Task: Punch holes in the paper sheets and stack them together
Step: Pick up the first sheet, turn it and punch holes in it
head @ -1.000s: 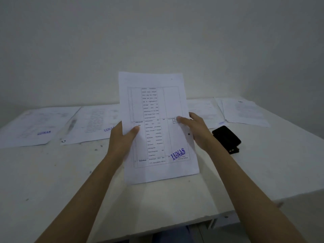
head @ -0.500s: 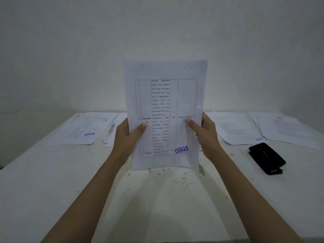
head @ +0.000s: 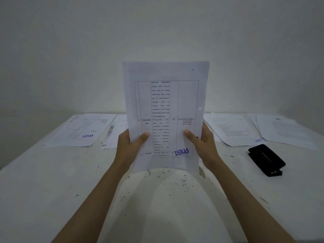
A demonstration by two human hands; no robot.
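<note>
both hands hold the paper sheet (head: 166, 109) upright above the middle of the table (head: 52, 181), its bottom edge just over the surface. the left hand (head: 129, 148) pinches its left edge, thumb across the printed face; the right hand (head: 201, 144) does likewise on the right edge. the black hole punch (head: 266, 159) lies near the table's right edge, loose sheets (head: 233, 128) along the far edge.

A printed sheet (head: 166, 109) with a table and blue "LUNAS" stamp is standing upright, its lower edge touching the bench; a punched hole is showing near its right edge. More sheets (head: 82, 130) are lying flat behind, and a black hole punch (head: 266, 160) is sitting at the right.
</note>
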